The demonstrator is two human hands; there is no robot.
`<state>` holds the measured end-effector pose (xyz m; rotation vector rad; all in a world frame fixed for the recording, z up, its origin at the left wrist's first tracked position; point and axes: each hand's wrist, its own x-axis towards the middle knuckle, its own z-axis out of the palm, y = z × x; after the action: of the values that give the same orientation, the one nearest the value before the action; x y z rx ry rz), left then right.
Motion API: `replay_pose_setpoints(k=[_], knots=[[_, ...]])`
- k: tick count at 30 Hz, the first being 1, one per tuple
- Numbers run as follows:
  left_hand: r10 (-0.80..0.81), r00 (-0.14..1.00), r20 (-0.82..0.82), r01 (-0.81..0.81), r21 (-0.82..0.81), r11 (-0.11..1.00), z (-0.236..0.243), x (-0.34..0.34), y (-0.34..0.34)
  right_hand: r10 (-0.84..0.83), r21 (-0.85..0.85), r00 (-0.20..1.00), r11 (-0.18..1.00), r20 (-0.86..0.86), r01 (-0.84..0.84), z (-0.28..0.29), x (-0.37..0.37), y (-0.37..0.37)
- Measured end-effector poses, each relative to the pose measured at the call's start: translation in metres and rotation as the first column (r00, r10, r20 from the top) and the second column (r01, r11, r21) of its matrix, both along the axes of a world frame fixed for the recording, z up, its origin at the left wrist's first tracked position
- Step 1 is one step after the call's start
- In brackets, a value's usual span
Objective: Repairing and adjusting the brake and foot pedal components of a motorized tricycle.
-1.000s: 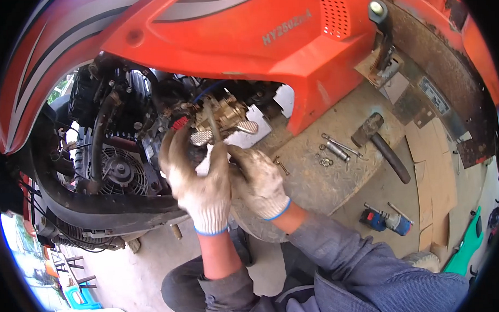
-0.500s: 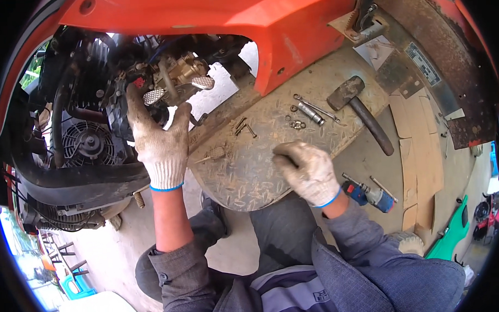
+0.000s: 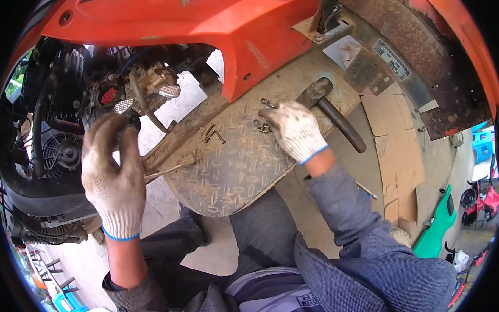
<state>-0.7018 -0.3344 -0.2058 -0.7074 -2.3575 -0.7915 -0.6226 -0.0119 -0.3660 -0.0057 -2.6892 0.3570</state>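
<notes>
My left hand (image 3: 113, 183), in a soiled white knit glove, is held beside the exposed engine (image 3: 151, 82) and fan (image 3: 60, 151), fingers bent but apart, with nothing visible in it. My right hand (image 3: 295, 129), gloved alike, rests its curled fingers on the tools lying on the steel tread-plate footboard (image 3: 228, 184); what they grip is hidden. A wrench end (image 3: 267, 102) shows above those fingers, and small nuts (image 3: 262, 128) lie left of them. Several bolts (image 3: 213, 134) lie further left. A hammer (image 3: 342, 125) with a dark handle lies just right of my right hand.
A red body panel (image 3: 267, 40) overhangs the engine and footboard. A rusty metal plate (image 3: 433, 61) runs down the right. On the floor lie cardboard (image 3: 398, 167) and a green plastic part (image 3: 436, 226); a power tool is mostly hidden behind my right sleeve. My legs are below the footboard.
My hands have separated: the left drew back from the engine and moved left, while the right moved down and right, then up onto the tools. The view has shifted too.
</notes>
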Motion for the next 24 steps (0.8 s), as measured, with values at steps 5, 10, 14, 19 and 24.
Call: replay_pose_setpoints(k=[5, 10, 14, 19, 24], knots=[[-0.203, 0.979, 0.033, 0.205, -0.119, 0.971, -0.016, 0.011, 0.006, 0.143, 0.319, 0.956, 0.921, 0.254, -0.223, 0.001, -0.057, 0.014], [-0.238, 0.968, 0.083, 0.252, -0.253, 0.934, -0.026, 0.007, 0.003, 0.200, 0.369, 0.912, 0.867, 0.358, -0.335, 0.015, -0.072, 0.018], [-0.277, 0.959, 0.059, 0.283, -0.218, 0.934, -0.020, 0.008, -0.002, 0.355, 0.067, 0.925, 0.928, 0.135, -0.366, 0.029, -0.057, 0.016], [-0.303, 0.949, 0.093, 0.317, -0.267, 0.910, -0.020, 0.006, -0.003, 0.373, 0.182, 0.885, 0.884, 0.277, -0.430, 0.026, -0.063, 0.011], [-0.309, 0.942, 0.129, 0.333, -0.284, 0.899, -0.023, 0.002, -0.009, 0.452, 0.200, 0.793, 0.804, 0.408, -0.561, 0.010, -0.079, 0.020]])
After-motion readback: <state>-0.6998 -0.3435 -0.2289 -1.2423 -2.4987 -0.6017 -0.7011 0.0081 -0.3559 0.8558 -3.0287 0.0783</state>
